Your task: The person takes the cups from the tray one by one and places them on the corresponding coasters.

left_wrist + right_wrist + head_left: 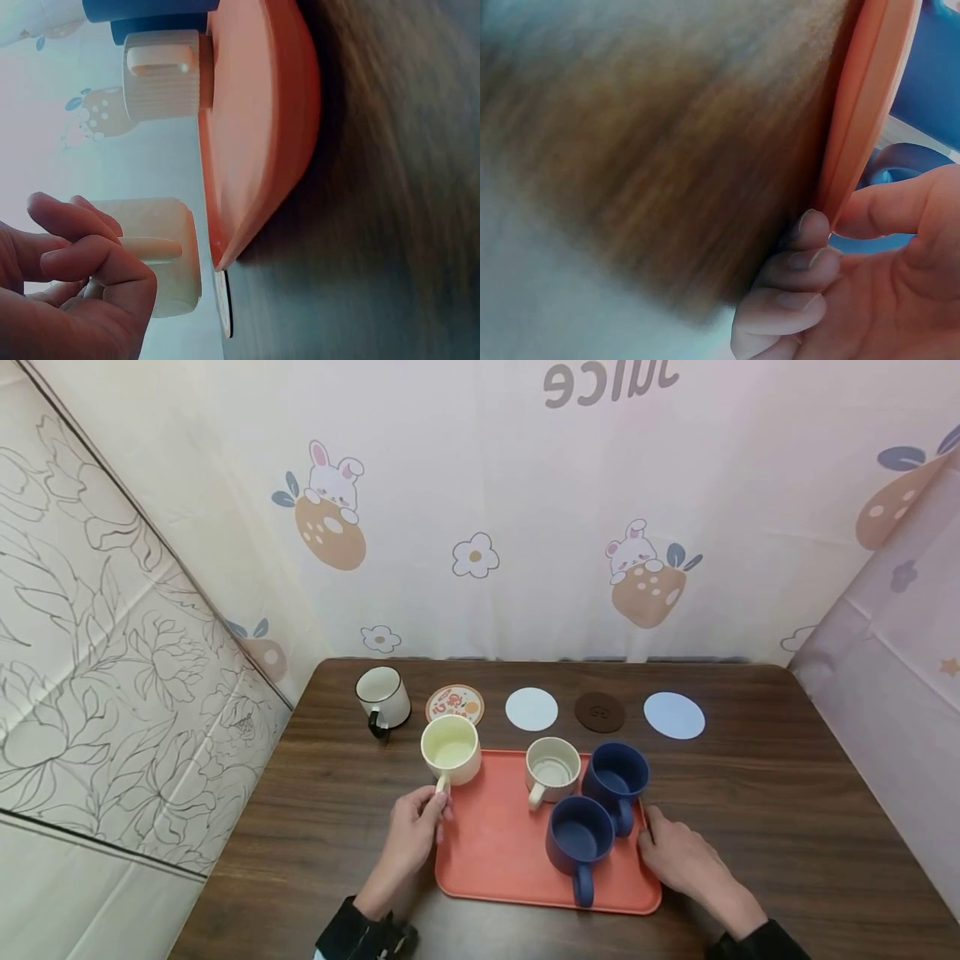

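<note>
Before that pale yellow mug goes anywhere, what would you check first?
1. Left hand pinches the yellow mug by its handle: ok.
2. Mug is upright: ok.
3. Right hand steadies the orange tray at its edge: ok.
4. Patterned coaster just behind the mug is free: ok.
5. Nearby ribbed cream mug stands apart from the yellow one: ok.
6. Whether the mug is lifted off the table: cannot tell.

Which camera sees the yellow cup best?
The head view: the whole yellow cup shows, its handle pinched by the left hand. The left wrist view shows only its side and handle; the right wrist view misses it.
</note>
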Available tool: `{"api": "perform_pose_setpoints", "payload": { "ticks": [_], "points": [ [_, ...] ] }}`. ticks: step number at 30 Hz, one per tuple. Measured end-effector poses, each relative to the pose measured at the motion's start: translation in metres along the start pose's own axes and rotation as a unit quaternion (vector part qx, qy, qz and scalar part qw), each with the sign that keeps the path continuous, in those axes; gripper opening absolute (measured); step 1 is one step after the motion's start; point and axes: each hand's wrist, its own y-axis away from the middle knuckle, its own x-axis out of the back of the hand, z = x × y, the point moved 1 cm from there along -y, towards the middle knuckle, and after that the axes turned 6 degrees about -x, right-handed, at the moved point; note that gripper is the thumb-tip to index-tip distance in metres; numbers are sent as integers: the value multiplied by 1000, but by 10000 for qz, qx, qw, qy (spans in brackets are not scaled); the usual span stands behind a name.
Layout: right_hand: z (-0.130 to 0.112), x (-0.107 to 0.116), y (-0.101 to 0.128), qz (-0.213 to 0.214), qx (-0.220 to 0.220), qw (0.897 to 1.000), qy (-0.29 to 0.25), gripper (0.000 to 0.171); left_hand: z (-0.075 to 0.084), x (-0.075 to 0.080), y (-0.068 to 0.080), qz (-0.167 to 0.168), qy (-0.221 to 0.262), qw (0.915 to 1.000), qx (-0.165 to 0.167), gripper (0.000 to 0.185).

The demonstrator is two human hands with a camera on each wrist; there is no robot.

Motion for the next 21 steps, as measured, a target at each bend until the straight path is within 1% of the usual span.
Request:
{"api": "perform_pose_setpoints", "payload": {
  "ticks": [5,10,17,21],
  "points": [
    [0,0,0,17,-12,10000,2,40,-1,0,-10,107,-130,9998,120,27],
    [-1,-1,1,33,-42,10000,-1,39,-3,0,-17,112,-271,9991,302,29],
    [-2,-1,2,-4,-94,10000,-4,40,-2,-3,-27,213,-420,9986,252,31],
    [-3,0,2,-68,-168,9998,-74,40,-2,-2,-34,264,-421,9984,270,31]
  ]
}}
